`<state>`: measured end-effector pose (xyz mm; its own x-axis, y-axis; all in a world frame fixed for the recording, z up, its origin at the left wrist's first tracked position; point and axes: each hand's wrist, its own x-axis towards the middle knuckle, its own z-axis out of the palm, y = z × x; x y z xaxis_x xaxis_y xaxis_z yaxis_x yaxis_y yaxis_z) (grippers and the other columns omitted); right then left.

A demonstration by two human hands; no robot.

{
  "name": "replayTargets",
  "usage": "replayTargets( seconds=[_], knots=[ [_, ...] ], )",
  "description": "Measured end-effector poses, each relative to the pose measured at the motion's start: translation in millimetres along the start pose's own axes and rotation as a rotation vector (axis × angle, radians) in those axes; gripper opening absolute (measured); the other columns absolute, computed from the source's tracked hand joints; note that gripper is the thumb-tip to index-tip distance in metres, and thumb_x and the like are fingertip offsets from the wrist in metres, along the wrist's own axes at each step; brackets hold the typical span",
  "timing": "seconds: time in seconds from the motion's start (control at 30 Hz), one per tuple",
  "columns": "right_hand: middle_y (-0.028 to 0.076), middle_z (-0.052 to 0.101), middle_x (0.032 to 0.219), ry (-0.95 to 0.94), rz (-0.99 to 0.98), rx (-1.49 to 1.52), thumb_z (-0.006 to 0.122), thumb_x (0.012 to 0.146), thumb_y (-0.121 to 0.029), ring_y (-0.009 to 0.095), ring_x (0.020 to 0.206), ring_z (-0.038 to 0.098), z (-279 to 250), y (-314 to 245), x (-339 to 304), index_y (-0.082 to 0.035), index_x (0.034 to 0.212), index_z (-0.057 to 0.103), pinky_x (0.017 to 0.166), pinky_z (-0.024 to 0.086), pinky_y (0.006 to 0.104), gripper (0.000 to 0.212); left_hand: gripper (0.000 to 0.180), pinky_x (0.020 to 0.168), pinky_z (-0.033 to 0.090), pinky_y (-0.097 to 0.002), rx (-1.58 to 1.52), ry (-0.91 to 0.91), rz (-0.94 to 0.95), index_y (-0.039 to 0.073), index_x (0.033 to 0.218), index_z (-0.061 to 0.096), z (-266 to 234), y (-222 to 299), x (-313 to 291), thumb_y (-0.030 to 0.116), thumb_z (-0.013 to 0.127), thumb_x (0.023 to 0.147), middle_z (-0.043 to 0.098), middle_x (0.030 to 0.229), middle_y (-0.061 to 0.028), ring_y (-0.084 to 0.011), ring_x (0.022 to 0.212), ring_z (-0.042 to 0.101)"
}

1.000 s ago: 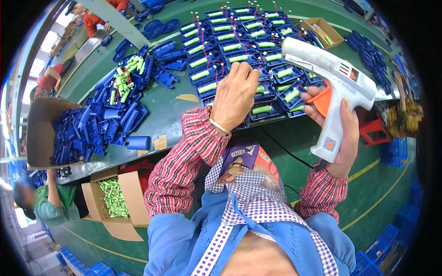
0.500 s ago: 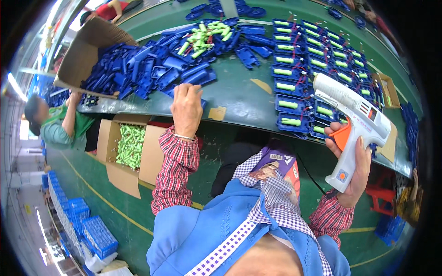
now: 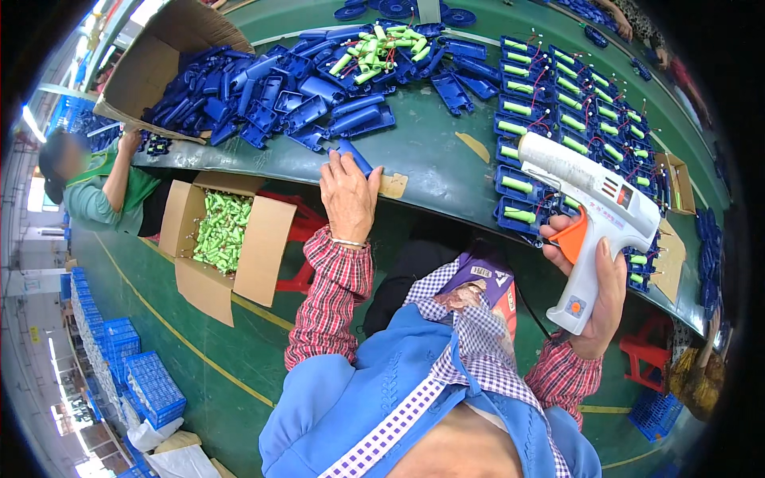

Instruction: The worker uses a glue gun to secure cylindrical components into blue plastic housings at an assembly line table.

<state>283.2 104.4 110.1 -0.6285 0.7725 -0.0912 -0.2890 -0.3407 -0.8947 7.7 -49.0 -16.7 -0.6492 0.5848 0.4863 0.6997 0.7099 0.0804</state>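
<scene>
Green workbench (image 3: 430,151) runs across the shop floor w/ a 2nd person (image 3: 96,187) at its left end. Left hand (image 3: 349,195) grips a small blue plastic housing (image 3: 351,155) at the near edge of the bench, fingers curled round it, just beside a tan cardboard scrap (image 3: 393,185); right hand (image 3: 594,299) is wrapped tight on the handle of a white plastic glue gun w/ orange trigger (image 3: 594,211), held over the bench's near right edge. Outward: rows of blue trays w/ green cells (image 3: 558,103) on the right half, loose pile of blue housings (image 3: 271,88) spilling from a brown carton (image 3: 151,56) at the far left corner, open carton of green cells (image 3: 223,231) on the floor below the near edge.
</scene>
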Motion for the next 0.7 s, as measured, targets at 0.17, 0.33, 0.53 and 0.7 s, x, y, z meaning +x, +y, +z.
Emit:
replayTargets(
  seconds=[0.17, 0.33, 0.53, 0.7],
  knots=[
    [0.029, 0.059, 0.114, -0.007, -0.021, 0.006, 0.046, 0.099, -0.016, 0.039, 0.104, 0.063, -2.8, 8.7, -0.3, 0.011, 0.132, 0.038, 0.085, 0.057, 0.0433, 0.043, 0.039, 0.083, 0.05, -0.0466, -0.296, -0.004, -0.032, -0.01, 0.119, 0.049, -22.5, -4.8, -13.6, 0.007, 0.059, 0.085, 0.059, 0.102, -0.0273, -0.0417, 0.096, 0.059],
    [0.029, 0.056, 0.12, 0.02, -0.025, -0.04, 0.047, 0.101, -0.021, 0.036, 0.109, 0.061, -37.2, 10.0, -0.9, 0.011, 0.134, 0.038, 0.089, 0.055, 0.042, 0.047, 0.05, 0.083, 0.048, -0.0421, -0.253, 0.031, 0.185, -0.005, 0.126, 0.043, 10.0, 33.0, -6.5, 0.011, 0.059, 0.081, 0.057, 0.103, -0.0191, -0.034, 0.094, 0.058],
    [0.027, 0.058, 0.117, 0.026, -0.006, -0.058, 0.048, 0.101, -0.021, 0.032, 0.107, 0.062, -29.4, 13.4, 2.4, 0.01, 0.133, 0.04, 0.087, 0.057, 0.0393, 0.046, 0.026, 0.08, 0.047, -0.0367, -0.324, -0.053, 0.368, 0.002, 0.105, 0.057, 31.1, 33.9, 35.0, 0.007, 0.054, 0.08, 0.056, 0.092, -0.0083, -0.0267, 0.092, 0.055],
    [0.026, 0.059, 0.116, 0.063, -0.041, -0.067, 0.048, 0.1, -0.022, 0.032, 0.107, 0.063, -32.3, 10.2, 0.6, 0.01, 0.133, 0.04, 0.088, 0.057, 0.0386, 0.046, 0.016, 0.083, 0.041, -0.0337, -0.146, 0.044, 0.636, 0.007, 0.093, 0.059, 53.4, 67.2, 93.7, 0.014, 0.057, 0.079, 0.058, 0.095, -0.0052, -0.0207, 0.1, 0.052]
  ],
)
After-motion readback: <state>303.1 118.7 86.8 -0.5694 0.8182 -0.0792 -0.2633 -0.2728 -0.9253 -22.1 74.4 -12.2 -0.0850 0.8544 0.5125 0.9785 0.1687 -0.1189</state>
